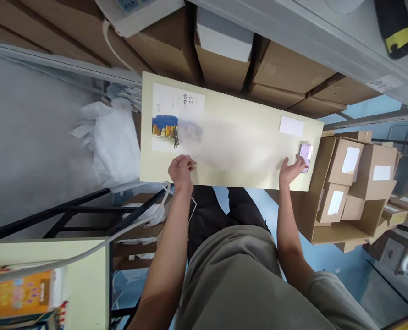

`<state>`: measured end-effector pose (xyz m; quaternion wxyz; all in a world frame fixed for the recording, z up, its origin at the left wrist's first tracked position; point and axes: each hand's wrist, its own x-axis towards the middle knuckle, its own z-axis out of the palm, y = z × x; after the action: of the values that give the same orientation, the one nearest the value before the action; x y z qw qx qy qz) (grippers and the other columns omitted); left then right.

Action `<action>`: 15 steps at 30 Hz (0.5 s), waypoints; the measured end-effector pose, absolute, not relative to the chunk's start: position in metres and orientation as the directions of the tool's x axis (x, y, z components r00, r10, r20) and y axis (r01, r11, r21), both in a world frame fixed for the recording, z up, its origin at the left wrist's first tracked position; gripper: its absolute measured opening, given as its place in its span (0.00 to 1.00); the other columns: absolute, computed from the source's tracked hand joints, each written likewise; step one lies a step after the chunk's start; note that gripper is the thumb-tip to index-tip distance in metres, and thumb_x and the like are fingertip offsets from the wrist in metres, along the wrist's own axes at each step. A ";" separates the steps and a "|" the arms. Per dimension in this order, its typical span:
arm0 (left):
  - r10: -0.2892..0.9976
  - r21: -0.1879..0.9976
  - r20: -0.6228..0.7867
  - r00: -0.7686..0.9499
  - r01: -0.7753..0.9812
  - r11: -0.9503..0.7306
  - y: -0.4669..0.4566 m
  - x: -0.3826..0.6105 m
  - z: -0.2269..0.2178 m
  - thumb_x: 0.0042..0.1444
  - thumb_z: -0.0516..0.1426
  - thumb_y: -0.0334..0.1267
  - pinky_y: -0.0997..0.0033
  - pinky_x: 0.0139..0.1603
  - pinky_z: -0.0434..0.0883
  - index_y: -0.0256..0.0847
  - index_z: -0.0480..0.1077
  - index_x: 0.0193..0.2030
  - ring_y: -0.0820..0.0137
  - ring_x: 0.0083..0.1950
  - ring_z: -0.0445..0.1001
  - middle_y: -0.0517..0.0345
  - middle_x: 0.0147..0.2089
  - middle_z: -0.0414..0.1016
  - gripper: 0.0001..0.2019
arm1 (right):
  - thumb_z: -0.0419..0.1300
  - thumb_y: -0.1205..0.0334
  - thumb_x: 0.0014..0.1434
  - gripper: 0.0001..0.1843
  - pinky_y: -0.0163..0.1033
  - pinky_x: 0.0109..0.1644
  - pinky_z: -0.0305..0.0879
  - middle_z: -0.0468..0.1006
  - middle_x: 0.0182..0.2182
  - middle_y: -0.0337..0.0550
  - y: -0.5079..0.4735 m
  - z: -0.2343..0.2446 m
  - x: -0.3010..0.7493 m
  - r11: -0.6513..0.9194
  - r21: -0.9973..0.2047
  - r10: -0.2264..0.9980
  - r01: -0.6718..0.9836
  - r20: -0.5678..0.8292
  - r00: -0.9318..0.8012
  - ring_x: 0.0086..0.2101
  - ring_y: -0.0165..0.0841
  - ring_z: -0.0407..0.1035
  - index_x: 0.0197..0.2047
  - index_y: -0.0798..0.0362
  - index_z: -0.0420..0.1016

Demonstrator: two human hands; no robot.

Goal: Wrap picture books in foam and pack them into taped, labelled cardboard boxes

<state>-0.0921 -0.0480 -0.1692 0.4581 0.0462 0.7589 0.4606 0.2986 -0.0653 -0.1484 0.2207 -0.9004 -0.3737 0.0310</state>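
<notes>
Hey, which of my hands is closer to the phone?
Right. Your right hand is at the phone, its fingers overlapping it in view; your left hand is well off to the left, near the illustrated cover.

The white book [172,110] shows blue and yellow; the table [156,167], cream.

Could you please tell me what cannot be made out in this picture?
All in the head view:
Left hand: its own fingers hide exactly how they meet the translucent sheet.
Printed cover: its lower right is veiled by the sheet.
Phone: screen text too small, partly pixelated, partly behind the right hand.
Orange book: cut off by the left edge.
</notes>
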 end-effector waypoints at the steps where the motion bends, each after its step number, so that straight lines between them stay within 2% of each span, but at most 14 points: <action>1: 0.492 0.738 -0.654 -0.574 -0.340 0.583 -0.050 -0.094 -0.170 0.47 0.65 0.42 0.76 0.33 0.70 0.44 0.72 0.37 0.72 0.32 0.77 0.63 0.31 0.76 0.12 | 0.55 0.50 0.78 0.27 0.72 0.76 0.68 0.69 0.72 0.74 -0.063 -0.147 0.290 -0.573 -0.390 0.736 0.721 0.142 0.662 0.73 0.57 0.69 0.70 0.59 0.74; 3: 0.499 0.735 -0.654 -0.569 -0.320 0.598 -0.052 -0.099 -0.171 0.47 0.65 0.41 0.76 0.34 0.71 0.43 0.73 0.38 0.71 0.33 0.78 0.63 0.31 0.77 0.11 | 0.52 0.48 0.81 0.31 0.77 0.79 0.62 0.61 0.79 0.73 -0.058 -0.144 0.260 -0.428 -0.368 0.849 0.825 0.149 0.507 0.79 0.58 0.59 0.77 0.57 0.68; 6: 0.523 0.738 -0.646 -0.556 -0.280 0.614 -0.054 -0.105 -0.173 0.47 0.64 0.41 0.75 0.35 0.72 0.43 0.74 0.37 0.69 0.34 0.80 0.61 0.30 0.77 0.10 | 0.49 0.43 0.82 0.38 0.79 0.81 0.58 0.54 0.84 0.69 -0.048 -0.145 0.190 -0.175 -0.398 0.977 0.900 0.043 0.209 0.84 0.59 0.48 0.85 0.54 0.56; 10: 0.558 0.740 -0.654 -0.512 -0.278 0.613 -0.057 -0.111 -0.175 0.47 0.64 0.42 0.73 0.36 0.74 0.43 0.74 0.34 0.68 0.34 0.81 0.59 0.31 0.80 0.10 | 0.48 0.39 0.83 0.46 0.72 0.86 0.52 0.46 0.88 0.66 -0.034 -0.151 0.088 0.038 -0.386 0.984 0.922 -0.145 -0.101 0.87 0.56 0.37 0.90 0.58 0.43; 13: 0.566 0.725 -0.677 -0.471 -0.292 0.624 -0.061 -0.120 -0.176 0.47 0.65 0.42 0.70 0.39 0.77 0.42 0.75 0.35 0.68 0.35 0.80 0.58 0.32 0.80 0.10 | 0.45 0.38 0.84 0.47 0.66 0.88 0.46 0.43 0.88 0.63 -0.027 -0.160 0.040 0.123 -0.368 0.953 0.922 -0.215 -0.213 0.87 0.53 0.35 0.90 0.61 0.45; 15: 0.587 0.749 -0.641 -0.495 -0.232 0.621 -0.062 -0.131 -0.179 0.49 0.65 0.41 0.67 0.42 0.78 0.43 0.76 0.40 0.66 0.38 0.81 0.57 0.35 0.81 0.11 | 0.44 0.37 0.84 0.46 0.65 0.89 0.43 0.44 0.88 0.63 -0.026 -0.168 0.026 0.133 -0.386 0.941 0.913 -0.239 -0.238 0.87 0.52 0.36 0.90 0.61 0.48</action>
<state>-0.1311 -0.0619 -0.1786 0.4888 0.1174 0.7561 0.4192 0.0264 -0.0259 -0.1684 0.0305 -0.6165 -0.7520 0.2314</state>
